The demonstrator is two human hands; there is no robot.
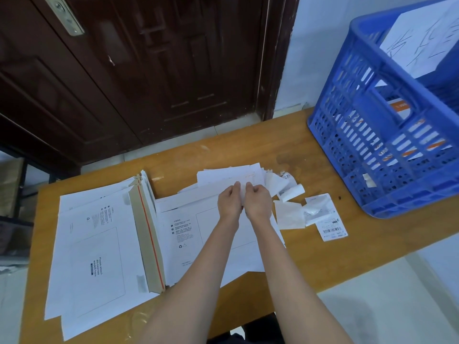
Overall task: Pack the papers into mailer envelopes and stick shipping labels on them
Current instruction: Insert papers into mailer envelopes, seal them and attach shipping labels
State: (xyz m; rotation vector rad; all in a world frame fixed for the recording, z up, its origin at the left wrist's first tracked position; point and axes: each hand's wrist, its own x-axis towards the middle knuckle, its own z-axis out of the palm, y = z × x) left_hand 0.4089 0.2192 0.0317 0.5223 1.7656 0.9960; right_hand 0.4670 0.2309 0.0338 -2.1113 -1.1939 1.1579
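- Mailer [213, 234] lies flat on the wooden table [310, 264], printed face up, right under my forearms, its flap end toward the door.
- Left hand [229, 203] and right hand [258, 203] sit close together above that mailer, fingers curled, both pinching a small white slip [242, 194] between them; I can't tell whether it's a label or its backing.
- Papers [231, 176] are piled loosely just beyond my hands, touching the mailer's far edge.
- Stack of mailers [96, 244] fills the left side of the table, white faces up, with a brown flap and red tear strip [150, 234] running along its right edge, right beside the mailer I'm working on.
- Label [331, 228] with a barcode lies to the right, near crumpled white scraps [289, 214].
- Blue crate [387, 135] stands at the far right of the table, with a white sheet [422, 38] inside and more mailers visible through its slots.
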